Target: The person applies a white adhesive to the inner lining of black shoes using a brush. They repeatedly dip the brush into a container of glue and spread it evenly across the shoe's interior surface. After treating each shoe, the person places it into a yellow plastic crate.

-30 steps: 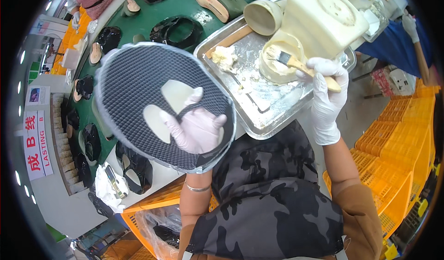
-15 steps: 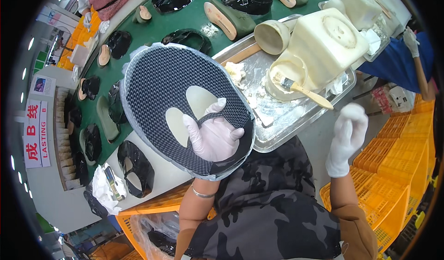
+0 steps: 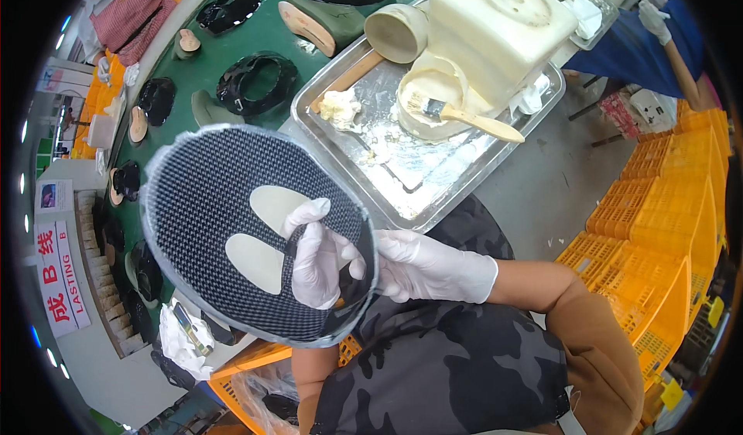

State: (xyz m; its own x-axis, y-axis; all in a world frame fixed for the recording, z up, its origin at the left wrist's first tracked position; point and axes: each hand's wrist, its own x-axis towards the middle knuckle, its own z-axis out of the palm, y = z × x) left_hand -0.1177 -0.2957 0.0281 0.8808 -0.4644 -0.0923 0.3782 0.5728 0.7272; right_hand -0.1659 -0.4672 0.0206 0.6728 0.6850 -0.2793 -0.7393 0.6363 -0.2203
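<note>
A shoe upper point(image 3: 193, 183) with dark woven mesh lining, two pale oval patches and a whitish rim faces up in front of me. My left hand point(image 3: 317, 261), in a white glove, comes up through its opening, with fingers curled over the mesh and the edge. At the right rim, my gloved right hand point(image 3: 429, 268) has closed its thumb and fingers on the upper; some of its fingertips are hidden behind it. Just beyond lies a metal tray point(image 3: 379, 207) smeared with white paste. A wooden-handled brush point(image 3: 472, 120) rests across the round mouth of a cream plastic container point(image 3: 495, 36).
Black glossy uppers point(image 3: 255, 83) and shoe lasts point(image 3: 321, 25) stand on the green surface point(image 3: 182, 71). A cream cup point(image 3: 396, 32) sits at the tray. Yellow crates point(image 3: 642, 241) line the right side. Crumpled white paper point(image 3: 182, 338) lies at left. Co-workers' gloved hands show far off.
My right hand has come in from the right and taken hold of the upper's rim. The upper and my left hand have moved left and nearer. The whole view has shifted.
</note>
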